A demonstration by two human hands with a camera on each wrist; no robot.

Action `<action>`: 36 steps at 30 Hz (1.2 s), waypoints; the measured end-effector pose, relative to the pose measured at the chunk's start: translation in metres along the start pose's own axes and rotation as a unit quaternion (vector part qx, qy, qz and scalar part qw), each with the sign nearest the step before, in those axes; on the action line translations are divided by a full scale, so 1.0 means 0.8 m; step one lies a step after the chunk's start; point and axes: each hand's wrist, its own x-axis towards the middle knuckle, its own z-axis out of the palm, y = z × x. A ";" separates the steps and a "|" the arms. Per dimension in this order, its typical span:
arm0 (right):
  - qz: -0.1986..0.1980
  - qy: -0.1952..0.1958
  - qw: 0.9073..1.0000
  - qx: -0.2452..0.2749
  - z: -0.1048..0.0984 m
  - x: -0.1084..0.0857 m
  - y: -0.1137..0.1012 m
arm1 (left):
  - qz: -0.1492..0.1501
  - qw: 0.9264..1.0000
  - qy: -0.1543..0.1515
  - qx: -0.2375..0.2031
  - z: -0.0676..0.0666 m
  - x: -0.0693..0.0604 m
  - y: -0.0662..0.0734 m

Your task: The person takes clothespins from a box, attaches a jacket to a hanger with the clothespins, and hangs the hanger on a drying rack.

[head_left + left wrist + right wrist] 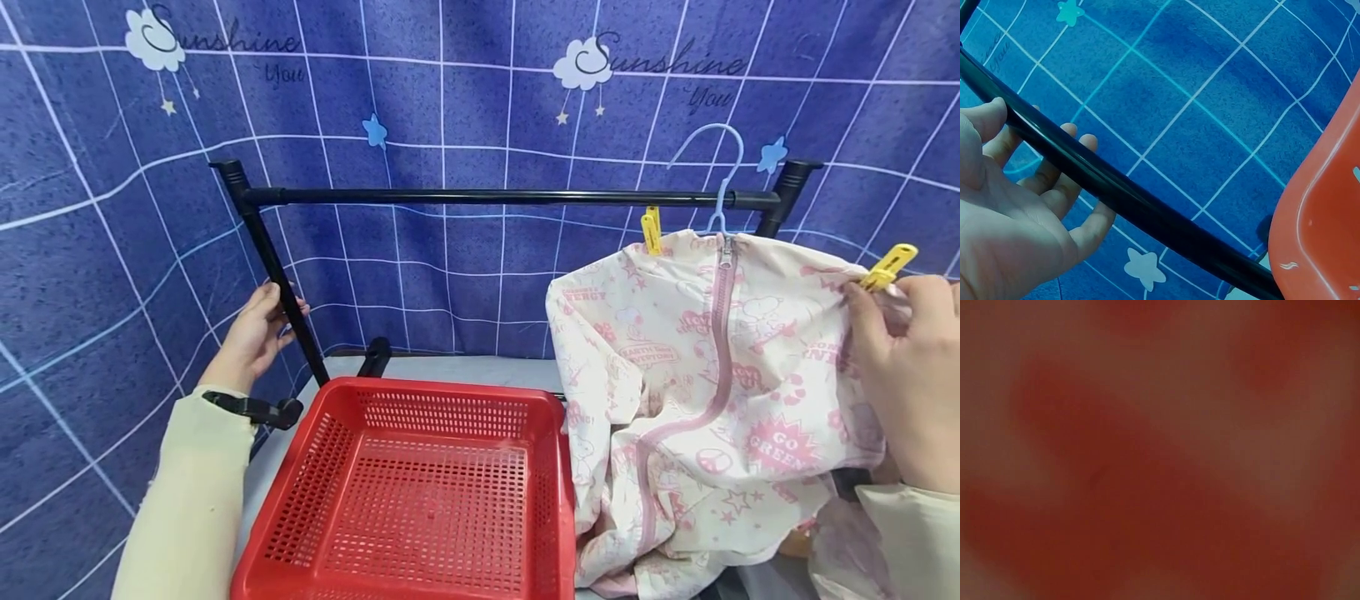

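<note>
In the head view my left hand (258, 333) holds the left post (279, 267) of a black clothes rack. The left wrist view shows my thumb at the front of this post (1110, 184) and fingers curled behind it. My right hand (911, 367) pinches the shoulder of a white jacket (675, 358) with pink prints and a pink zip. Close to those fingers, a yellow clothespin (890, 267) grips that shoulder; another clothespin (652, 232) is on the opposite shoulder. The jacket is on a blue hanger (723, 179), its stem crossing before the rail. The right wrist view is only blurred fabric.
A red perforated basket (431, 500) stands below the rail (480, 197), left of the jacket. Behind the rack hangs a blue gridded curtain (472, 100). The jacket's lower part covers things at the lower right.
</note>
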 end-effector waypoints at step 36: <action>-0.050 -0.015 0.998 -0.031 0.012 -0.002 -0.002 | -0.003 1.000 0.019 -0.003 0.002 0.000 -0.003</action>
